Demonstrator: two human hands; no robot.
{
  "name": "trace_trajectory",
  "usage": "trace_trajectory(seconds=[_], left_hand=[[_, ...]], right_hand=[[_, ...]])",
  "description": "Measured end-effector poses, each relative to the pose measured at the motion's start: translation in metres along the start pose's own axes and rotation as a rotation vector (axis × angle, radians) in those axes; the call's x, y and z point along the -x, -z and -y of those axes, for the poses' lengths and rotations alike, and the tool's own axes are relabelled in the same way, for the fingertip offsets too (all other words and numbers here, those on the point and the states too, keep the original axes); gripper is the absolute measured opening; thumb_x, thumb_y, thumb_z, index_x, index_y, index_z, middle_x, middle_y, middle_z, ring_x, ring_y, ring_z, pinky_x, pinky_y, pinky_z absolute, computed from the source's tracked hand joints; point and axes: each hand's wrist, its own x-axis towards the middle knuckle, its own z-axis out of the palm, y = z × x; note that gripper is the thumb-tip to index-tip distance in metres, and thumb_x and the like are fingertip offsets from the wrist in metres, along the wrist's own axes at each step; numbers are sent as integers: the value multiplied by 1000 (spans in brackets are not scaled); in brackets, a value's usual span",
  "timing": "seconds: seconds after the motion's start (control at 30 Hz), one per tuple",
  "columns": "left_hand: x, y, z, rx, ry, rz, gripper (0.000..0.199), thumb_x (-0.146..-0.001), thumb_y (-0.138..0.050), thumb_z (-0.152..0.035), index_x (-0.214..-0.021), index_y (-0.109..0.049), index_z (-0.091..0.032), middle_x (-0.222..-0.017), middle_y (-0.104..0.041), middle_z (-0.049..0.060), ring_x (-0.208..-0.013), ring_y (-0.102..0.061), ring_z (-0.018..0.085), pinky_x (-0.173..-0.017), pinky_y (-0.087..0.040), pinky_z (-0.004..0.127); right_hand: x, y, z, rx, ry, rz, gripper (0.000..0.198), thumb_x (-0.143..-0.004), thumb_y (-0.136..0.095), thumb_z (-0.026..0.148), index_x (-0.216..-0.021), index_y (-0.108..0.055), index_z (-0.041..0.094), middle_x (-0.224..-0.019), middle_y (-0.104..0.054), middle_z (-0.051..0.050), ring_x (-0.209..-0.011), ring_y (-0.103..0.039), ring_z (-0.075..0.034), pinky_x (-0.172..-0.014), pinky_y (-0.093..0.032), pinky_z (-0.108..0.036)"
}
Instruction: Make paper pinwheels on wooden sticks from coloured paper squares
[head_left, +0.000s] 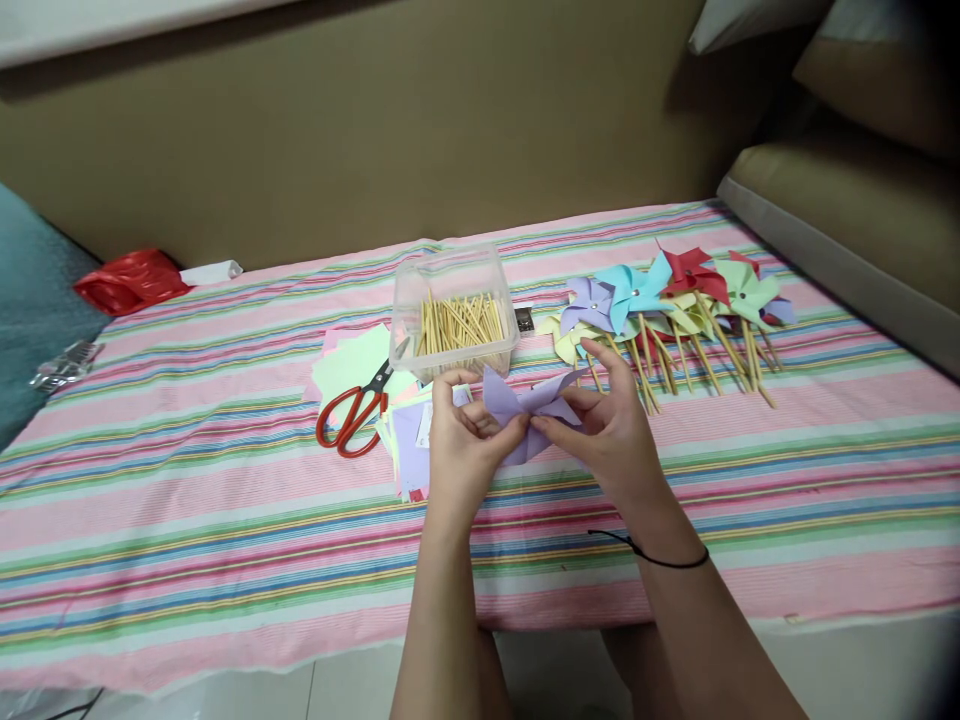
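Between my two hands is a purple paper pinwheel [529,402], its blades folded toward the middle. My left hand [469,440] pinches it near the centre with the thumb, fingers curled behind. From the other side my right hand [607,425] grips it too, thumb close to the left thumb and forefinger raised. Just behind the hands stands a clear plastic box [454,355] holding many thin wooden sticks [461,325]. Left of my left hand lie red-handled scissors [352,420], partly over light green paper sheets [349,365]. A stack of purple and other coloured paper [411,450] is partly hidden by that hand.
Finished pinwheels on sticks [637,295] lie in a pile at the right. A red plastic bag [131,282] and a small clear packet [67,367] are at the far left. Everything rests on a striped cloth [225,520]; a sofa arm [840,270] borders the right.
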Motion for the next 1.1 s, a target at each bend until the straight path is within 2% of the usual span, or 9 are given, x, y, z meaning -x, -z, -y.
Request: trace_trajectory(seconds=[0.13,0.47,0.6,0.77,0.9,1.1], left_hand=[[0,-1,0,10,-1,1,56,-66,-77,-21,-100,-33,-25,-57,-61,-8,-42,-47,7,-45,-38,17],[-1,-4,3,14,-11,-60,61,-63,-77,-16,-103,-32,-26,-62,-60,-10,-49,-55,7,-50,-42,16],[-1,-5,1,-3,-14,-55,59,-63,-76,-15,-102,-32,-26,-59,-58,-11,-48,-54,7,-50,-42,16],[0,-5,0,9,-14,-39,60,-62,-77,-16,-99,-32,-26,-58,-59,-11,-50,-58,8,-51,-43,16],[1,-6,0,23,-10,-29,60,-61,-77,-15,-98,-32,-26,-59,-59,-11,-55,-63,11,-55,-47,19],[0,-7,1,26,-18,-36,60,-62,-78,-16,-100,-33,-26,-61,-59,-11,-57,-64,12,-56,-48,19]], right_hand=[[-1,1,-1,19,16,-22,84,-66,-83,22,-134,-34,31,-79,-72,3,-75,-70,-19,-74,-58,-35],[-1,2,2,61,33,-42,81,-66,-83,22,-132,-37,29,-66,-70,5,-65,-69,-18,-63,-58,-31],[0,1,3,53,18,-64,85,-65,-84,26,-134,-35,29,-75,-73,2,-73,-73,-21,-69,-60,-36],[1,0,5,75,15,-82,86,-63,-85,28,-133,-35,28,-72,-73,2,-67,-72,-21,-61,-60,-35],[1,3,4,82,5,-82,79,-67,-84,26,-131,-37,31,-72,-73,3,-69,-72,-20,-67,-61,-35],[1,3,5,70,11,-87,90,-67,-84,23,-141,-33,31,-73,-72,2,-72,-72,-21,-71,-62,-38]])
